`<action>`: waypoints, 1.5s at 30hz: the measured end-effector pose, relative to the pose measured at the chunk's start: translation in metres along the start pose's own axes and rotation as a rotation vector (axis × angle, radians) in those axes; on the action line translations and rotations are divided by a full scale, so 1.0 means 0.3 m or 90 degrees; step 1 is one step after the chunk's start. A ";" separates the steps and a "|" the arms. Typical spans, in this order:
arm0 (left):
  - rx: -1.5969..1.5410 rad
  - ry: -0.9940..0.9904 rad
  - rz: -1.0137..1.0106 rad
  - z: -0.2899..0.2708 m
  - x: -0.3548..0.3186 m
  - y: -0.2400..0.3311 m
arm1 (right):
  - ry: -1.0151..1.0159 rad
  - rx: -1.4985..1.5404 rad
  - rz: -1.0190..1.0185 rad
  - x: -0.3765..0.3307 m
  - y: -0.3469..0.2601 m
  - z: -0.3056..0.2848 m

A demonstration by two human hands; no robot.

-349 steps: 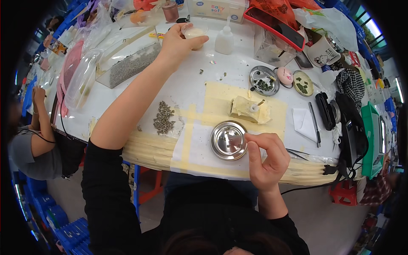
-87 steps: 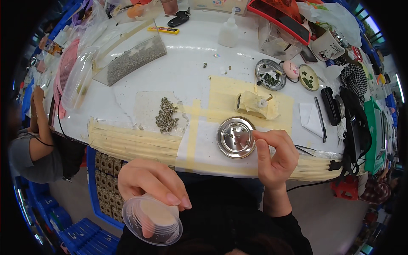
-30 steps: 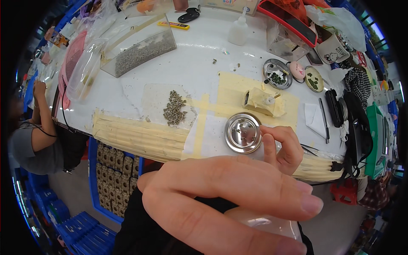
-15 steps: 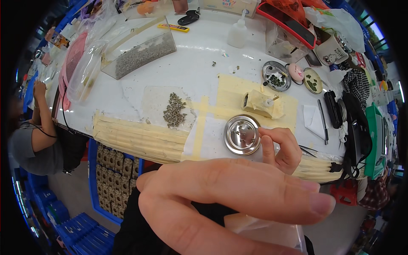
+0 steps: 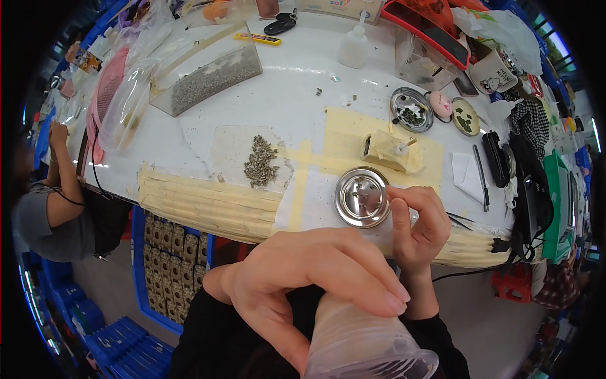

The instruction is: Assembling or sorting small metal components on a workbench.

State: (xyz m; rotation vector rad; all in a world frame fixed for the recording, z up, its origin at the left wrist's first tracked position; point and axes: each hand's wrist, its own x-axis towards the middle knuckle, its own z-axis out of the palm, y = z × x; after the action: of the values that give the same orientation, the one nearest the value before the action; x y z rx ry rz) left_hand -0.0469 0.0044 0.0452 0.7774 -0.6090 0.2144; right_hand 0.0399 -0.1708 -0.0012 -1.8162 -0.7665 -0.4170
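Observation:
Close to the camera, my left hand (image 5: 309, 265) is wrapped round a clear plastic cup (image 5: 360, 341). The cup is tilted, its wide rim toward the bottom of the picture; a pale area shows through its wall, and I cannot make out its contents. Past it, the thumb and fingers of my right hand (image 5: 423, 221) pinch the right edge of a small round metal dish (image 5: 361, 197). A few small dark green bits lie in that shiny dish, over a white sheet at the table's near edge. To its left is a heap of grey-green chips (image 5: 260, 162) on a clear sheet.
Beyond the dish stands a tape-wrapped block (image 5: 388, 151). Farther right are a metal dish of green pieces (image 5: 411, 112) and a phone (image 5: 429, 35). A clear box of grey granules (image 5: 214, 82) stands far left, near a white squeeze bottle (image 5: 353, 47). Another person (image 5: 50, 208) sits left.
My left hand has drawn away from the camera and tilted, bringing more of the plastic cup into view. The right hand and metal dish have shifted slightly.

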 end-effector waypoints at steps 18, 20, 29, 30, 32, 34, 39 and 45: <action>0.073 -0.101 -0.086 -0.058 -0.068 0.029 | -0.259 -0.094 -0.205 0.096 -0.083 0.070; 0.071 -0.083 -0.110 -0.073 -0.096 0.055 | -0.346 -0.137 -0.268 0.129 -0.079 0.124; 0.090 -0.041 -0.103 -0.081 -0.117 0.085 | -0.599 -0.205 -0.280 0.305 -0.072 0.383; 0.082 -0.040 -0.103 -0.081 -0.117 0.085 | -0.606 -0.211 -0.294 0.310 -0.068 0.393; 0.069 -0.040 -0.104 -0.082 -0.120 0.084 | -0.671 -0.218 -0.275 0.315 -0.070 0.394; 0.059 -0.044 -0.103 -0.088 -0.122 0.082 | -0.697 -0.214 -0.261 0.311 -0.070 0.390; 0.049 -0.047 -0.108 -0.102 -0.117 0.078 | -0.637 -0.173 -0.223 0.254 -0.063 0.275; 0.041 -0.050 -0.103 -0.107 -0.112 0.075 | -0.477 -0.209 -0.202 0.241 -0.058 0.185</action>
State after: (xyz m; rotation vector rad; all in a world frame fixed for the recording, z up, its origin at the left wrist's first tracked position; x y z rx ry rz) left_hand -0.0692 0.0442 0.0211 0.8961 -0.6115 0.0549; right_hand 0.0767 -0.0935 0.0346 -2.1839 -1.5881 -0.0415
